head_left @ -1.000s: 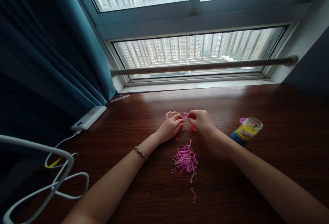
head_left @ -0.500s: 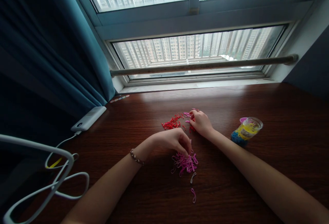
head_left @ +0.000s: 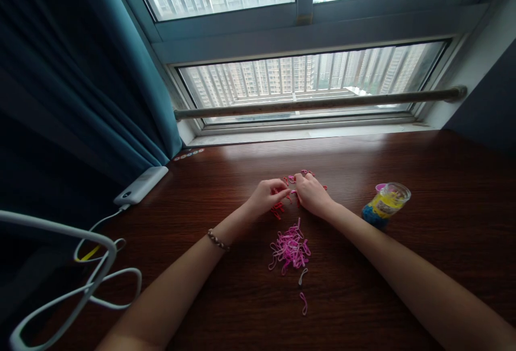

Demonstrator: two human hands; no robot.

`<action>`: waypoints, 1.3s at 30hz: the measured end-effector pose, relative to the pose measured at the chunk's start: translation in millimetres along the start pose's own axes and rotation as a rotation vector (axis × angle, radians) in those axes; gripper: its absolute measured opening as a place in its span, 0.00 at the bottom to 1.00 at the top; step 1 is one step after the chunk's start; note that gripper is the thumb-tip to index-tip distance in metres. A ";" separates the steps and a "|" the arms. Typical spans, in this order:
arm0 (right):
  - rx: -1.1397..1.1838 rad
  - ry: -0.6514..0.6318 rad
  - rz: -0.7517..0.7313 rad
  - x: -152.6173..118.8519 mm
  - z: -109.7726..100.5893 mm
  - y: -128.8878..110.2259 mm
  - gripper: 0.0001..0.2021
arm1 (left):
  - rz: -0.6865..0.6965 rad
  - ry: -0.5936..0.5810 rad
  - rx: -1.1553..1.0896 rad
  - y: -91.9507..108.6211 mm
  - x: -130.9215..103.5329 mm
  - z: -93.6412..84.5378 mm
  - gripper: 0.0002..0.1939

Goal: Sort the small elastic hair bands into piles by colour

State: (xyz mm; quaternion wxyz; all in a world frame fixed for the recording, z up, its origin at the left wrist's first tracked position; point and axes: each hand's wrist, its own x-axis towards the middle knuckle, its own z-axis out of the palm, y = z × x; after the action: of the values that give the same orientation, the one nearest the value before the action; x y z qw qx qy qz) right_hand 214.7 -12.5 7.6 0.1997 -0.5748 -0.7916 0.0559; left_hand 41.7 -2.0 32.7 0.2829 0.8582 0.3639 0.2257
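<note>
On the brown table lies a pile of pink loops (head_left: 291, 249), with a pale loop (head_left: 302, 277) and a single pink loop (head_left: 303, 303) in front of it. My left hand (head_left: 268, 198) is over the red loops (head_left: 278, 209), its thumb and fingertips pinched; what is between them is too small to name. Close by on the right, my right hand (head_left: 312, 194) has its fingers curled down at a row of pink and red loops (head_left: 307, 172). Its fingertips are partly hidden, and so is anything they grip.
A clear jar (head_left: 387, 204) with yellow and blue contents lies tilted at the right, a pink lid (head_left: 380, 187) behind it. At the left are a white power bank (head_left: 141, 185), white cables (head_left: 116, 305) and a blue curtain (head_left: 133, 82). A window stands behind the table.
My left hand has moved from the pink pile up and left to the red loops, beside my right hand. The pink pile is now uncovered. My right hand has shifted only slightly.
</note>
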 end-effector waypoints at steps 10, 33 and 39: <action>0.458 -0.353 -0.148 -1.8 -56.7 -25.2 0.06 | 0.128 0.045 0.587 -22.3 10.6 20.5 0.22; 0.376 0.254 0.160 9.6 -24.4 -10.1 0.09 | 0.188 0.084 0.454 -23.0 8.1 20.4 0.10; 0.161 0.118 0.051 12.6 1.4 13.8 0.13 | 0.141 0.154 0.331 -23.1 9.2 21.9 0.05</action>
State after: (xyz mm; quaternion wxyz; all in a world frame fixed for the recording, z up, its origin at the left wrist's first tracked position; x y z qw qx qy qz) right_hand 223.1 4.1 5.1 0.2898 -0.5793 -0.7565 0.0905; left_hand 49.1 11.2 3.2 0.0928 0.8965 0.3557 0.2472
